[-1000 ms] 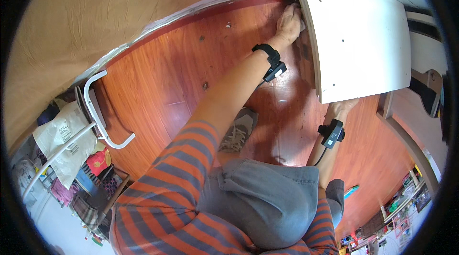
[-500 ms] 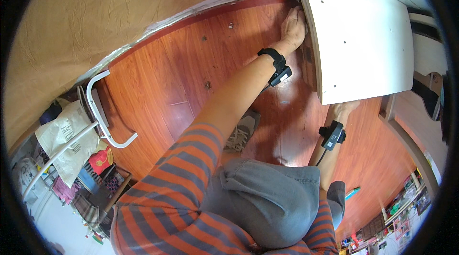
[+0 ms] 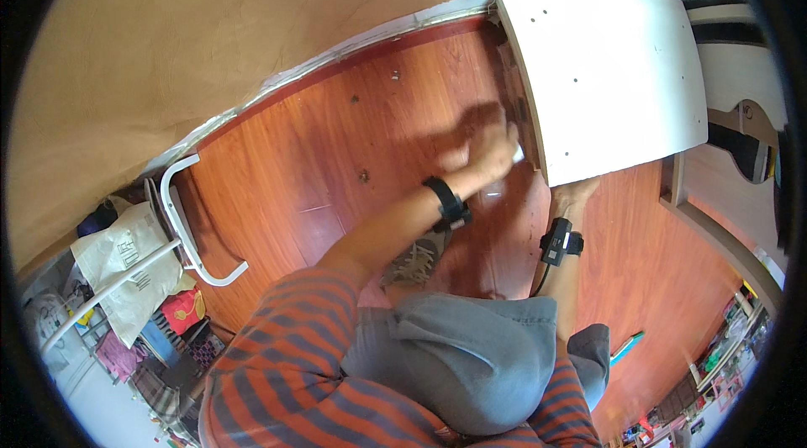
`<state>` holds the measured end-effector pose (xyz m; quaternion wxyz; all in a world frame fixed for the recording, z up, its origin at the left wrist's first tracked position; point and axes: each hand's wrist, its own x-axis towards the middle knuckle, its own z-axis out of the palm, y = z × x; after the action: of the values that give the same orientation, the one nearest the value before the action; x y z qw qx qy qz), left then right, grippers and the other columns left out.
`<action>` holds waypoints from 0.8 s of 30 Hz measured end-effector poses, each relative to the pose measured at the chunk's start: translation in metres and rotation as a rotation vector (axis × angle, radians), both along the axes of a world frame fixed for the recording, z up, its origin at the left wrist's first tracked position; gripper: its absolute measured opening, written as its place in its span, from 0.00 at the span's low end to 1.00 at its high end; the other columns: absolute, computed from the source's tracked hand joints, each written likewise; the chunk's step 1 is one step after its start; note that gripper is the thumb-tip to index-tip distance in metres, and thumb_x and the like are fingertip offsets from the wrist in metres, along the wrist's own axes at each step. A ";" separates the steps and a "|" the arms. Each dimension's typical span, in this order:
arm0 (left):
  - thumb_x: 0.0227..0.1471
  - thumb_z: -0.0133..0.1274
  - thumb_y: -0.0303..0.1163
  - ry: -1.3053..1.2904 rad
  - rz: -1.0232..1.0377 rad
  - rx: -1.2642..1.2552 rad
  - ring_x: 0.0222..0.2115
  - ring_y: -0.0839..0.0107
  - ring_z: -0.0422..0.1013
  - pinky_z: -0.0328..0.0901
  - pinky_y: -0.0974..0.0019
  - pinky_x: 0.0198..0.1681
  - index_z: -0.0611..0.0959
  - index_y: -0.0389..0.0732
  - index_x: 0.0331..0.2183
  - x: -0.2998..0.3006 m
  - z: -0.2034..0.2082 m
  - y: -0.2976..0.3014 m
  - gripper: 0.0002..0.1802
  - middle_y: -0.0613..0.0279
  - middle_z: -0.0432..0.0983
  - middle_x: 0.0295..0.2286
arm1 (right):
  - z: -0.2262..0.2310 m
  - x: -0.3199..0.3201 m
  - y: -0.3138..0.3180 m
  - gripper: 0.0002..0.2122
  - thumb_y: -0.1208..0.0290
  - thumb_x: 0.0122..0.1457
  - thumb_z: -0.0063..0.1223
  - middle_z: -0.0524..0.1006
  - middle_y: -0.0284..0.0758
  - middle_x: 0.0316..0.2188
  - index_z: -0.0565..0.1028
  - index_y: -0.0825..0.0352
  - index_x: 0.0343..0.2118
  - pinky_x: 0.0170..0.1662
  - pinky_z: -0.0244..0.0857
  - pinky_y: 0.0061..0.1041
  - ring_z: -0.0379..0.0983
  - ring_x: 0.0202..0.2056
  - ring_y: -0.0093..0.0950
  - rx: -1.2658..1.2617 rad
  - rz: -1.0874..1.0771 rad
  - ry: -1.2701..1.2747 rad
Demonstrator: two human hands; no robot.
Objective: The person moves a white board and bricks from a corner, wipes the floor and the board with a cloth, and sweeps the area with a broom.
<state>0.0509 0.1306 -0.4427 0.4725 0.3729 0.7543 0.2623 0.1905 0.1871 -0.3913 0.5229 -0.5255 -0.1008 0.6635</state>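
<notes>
A white cabinet-like box (image 3: pixel 614 86) with small dark holes in its top stands by the wall. My left hand (image 3: pixel 490 152) is over the floor just left of the box, smeared by motion. A small white patch shows at its fingers, too blurred to name. My right hand (image 3: pixel 577 191) is at the box's near edge, where its fingers are mostly hidden; I cannot tell how it touches the box. Each wrist wears a black strap with a small black device.
Reddish wood floor (image 3: pixel 336 196) carries a few bits of debris (image 3: pixel 364 176). A tan-covered surface (image 3: pixel 252 19) fills the upper left. A white metal frame (image 3: pixel 181 221) with bags stands at left. Pale furniture (image 3: pixel 735 171) is at right, and a thin turquoise object (image 3: pixel 626 347) lies on the floor.
My left hand has come away from the box's far left side, nearer to me along that side. The right hand stays by the near edge. The view has shifted slightly.
</notes>
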 end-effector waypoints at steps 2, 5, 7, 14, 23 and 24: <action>0.56 0.40 0.38 -0.046 -0.014 -0.007 0.24 0.56 0.71 0.67 0.55 0.30 0.66 0.29 0.50 0.022 0.015 -0.010 0.25 0.47 0.72 0.24 | -0.005 0.005 0.001 0.32 0.46 0.61 0.30 0.63 0.43 0.51 0.56 0.72 0.56 0.46 0.69 0.29 0.64 0.52 0.33 -0.002 0.052 0.010; 0.52 0.44 0.34 -0.046 -0.040 0.002 0.32 0.46 0.73 0.68 0.51 0.36 0.62 0.26 0.49 0.028 0.017 -0.004 0.27 0.36 0.74 0.30 | -0.006 0.001 0.001 0.33 0.44 0.60 0.31 0.63 0.44 0.50 0.56 0.73 0.55 0.45 0.70 0.28 0.65 0.51 0.33 0.017 0.105 -0.002; 0.51 0.45 0.32 -0.060 -0.090 -0.005 0.34 0.46 0.73 0.68 0.51 0.37 0.60 0.25 0.51 0.028 0.016 0.001 0.29 0.35 0.74 0.32 | -0.005 0.001 0.004 0.34 0.44 0.60 0.33 0.63 0.45 0.50 0.56 0.74 0.55 0.44 0.71 0.28 0.66 0.50 0.32 0.041 0.094 -0.028; 0.53 0.45 0.39 -0.024 -0.206 0.021 0.28 0.54 0.73 0.67 0.55 0.33 0.81 0.32 0.29 0.030 0.025 0.002 0.19 0.45 0.76 0.26 | -0.026 0.011 0.009 0.32 0.45 0.60 0.35 0.66 0.43 0.47 0.57 0.74 0.53 0.44 0.71 0.25 0.67 0.48 0.31 0.190 0.056 0.128; 0.57 0.40 0.32 -0.473 0.287 0.050 0.33 0.69 0.71 0.67 0.67 0.34 0.76 0.33 0.39 -0.007 0.031 0.019 0.15 0.58 0.74 0.33 | 0.001 0.002 0.012 0.27 0.52 0.63 0.29 0.69 0.46 0.46 0.61 0.76 0.51 0.46 0.69 0.25 0.69 0.46 0.32 -0.017 -0.180 0.104; 0.58 0.39 0.36 -0.453 0.335 0.012 0.34 0.69 0.71 0.66 0.68 0.35 0.75 0.33 0.41 -0.020 0.030 0.026 0.17 0.57 0.73 0.34 | 0.003 0.002 0.013 0.26 0.53 0.63 0.28 0.69 0.46 0.47 0.62 0.74 0.50 0.48 0.67 0.29 0.69 0.47 0.33 -0.084 -0.227 0.230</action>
<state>0.0314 0.1567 -0.4126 0.5768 0.1779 0.6790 0.4178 0.1926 0.2004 -0.3886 0.5803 -0.4754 0.0475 0.6595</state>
